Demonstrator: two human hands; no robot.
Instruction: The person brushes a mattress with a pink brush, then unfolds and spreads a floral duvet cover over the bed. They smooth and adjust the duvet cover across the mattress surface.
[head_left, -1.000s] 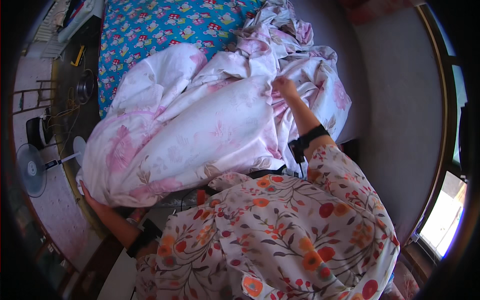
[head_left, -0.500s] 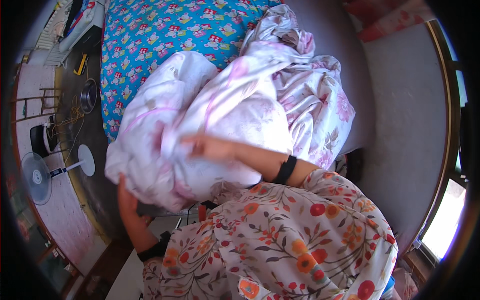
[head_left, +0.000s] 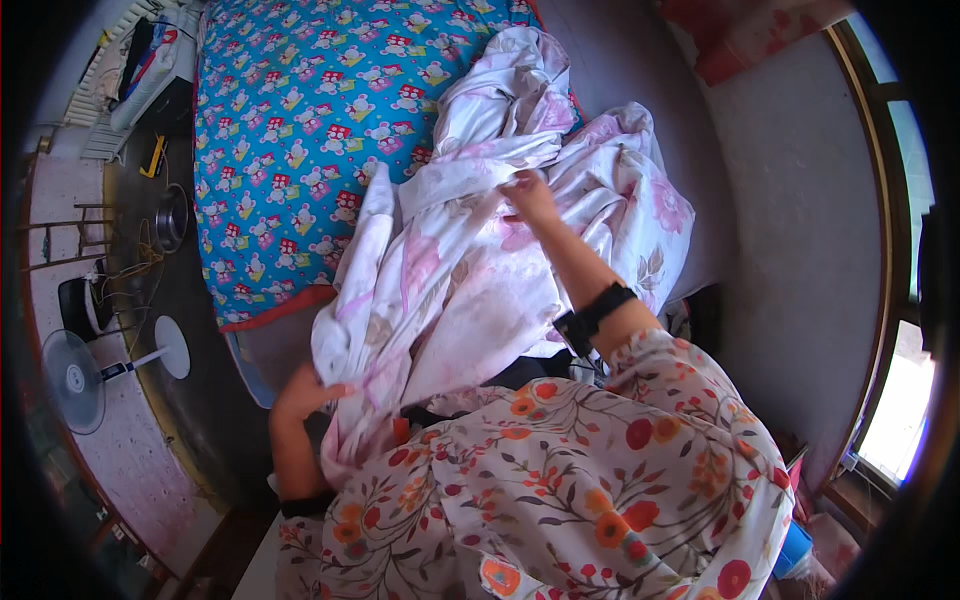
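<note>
A white blanket [head_left: 480, 290] with pink and purple flowers lies bunched in loose folds before me, its far part twisted up on the bed. My left hand [head_left: 310, 390] is closed on its near left edge, beside my clothing; the thumb side shows, while some fingers are hidden in the fabric. Farther out, my right hand [head_left: 532, 196] pinches a fold near the blanket's middle, with the arm stretched forward. Under and beyond the blanket spreads a blue bedsheet [head_left: 290, 130] printed with cartoon mice and red-edged at its near corner.
A pedestal fan [head_left: 75, 380] stands on the left, near a metal bowl [head_left: 172, 220] and tangled cords on the floor. A plain wall [head_left: 790, 190] and a bright window [head_left: 897, 400] bound the right side. A red curtain [head_left: 740, 40] hangs at the far right.
My right hand has moved forward and right, spreading the blanket away from me. My left hand has shifted slightly right. The blanket has flattened and slid right, baring the bedsheet's near corner.
</note>
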